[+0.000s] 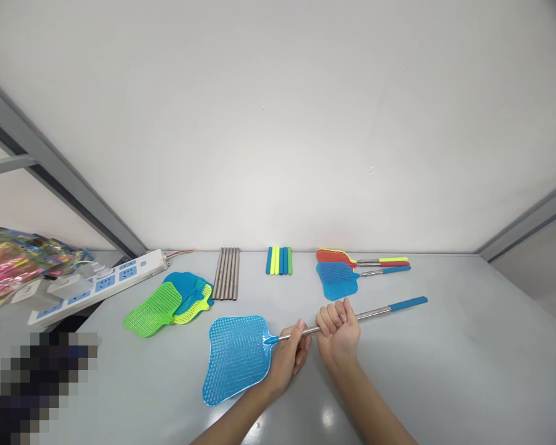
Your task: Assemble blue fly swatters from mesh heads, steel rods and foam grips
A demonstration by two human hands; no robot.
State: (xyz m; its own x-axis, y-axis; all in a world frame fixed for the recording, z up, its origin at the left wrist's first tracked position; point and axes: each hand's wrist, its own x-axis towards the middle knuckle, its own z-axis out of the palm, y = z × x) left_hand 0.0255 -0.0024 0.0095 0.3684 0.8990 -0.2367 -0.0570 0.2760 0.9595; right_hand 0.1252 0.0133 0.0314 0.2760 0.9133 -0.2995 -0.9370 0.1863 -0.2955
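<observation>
A blue fly swatter (pixel 238 355) with a metal rod and a blue grip is held in both hands above the grey table. My left hand (pixel 288 357) is closed round the rod just beside the mesh head. Further along the rod, my right hand (pixel 338 330) wraps it with curled fingers. The blue grip (pixel 408 303) sticks out to the right, past my right hand. Behind it lie assembled swatters, among them a blue one (pixel 337 280) and a red one (pixel 331 256) over a yellow one.
Loose swatter heads, green (pixel 154 309), blue and yellow, overlap at the left. Several metal rods (pixel 226 274) and several coloured grips (pixel 279 261) line the back of the table (pixel 445 371). A power strip (pixel 115 281) with plugs and plastic-wrapped items (pixel 18 259) are at far left.
</observation>
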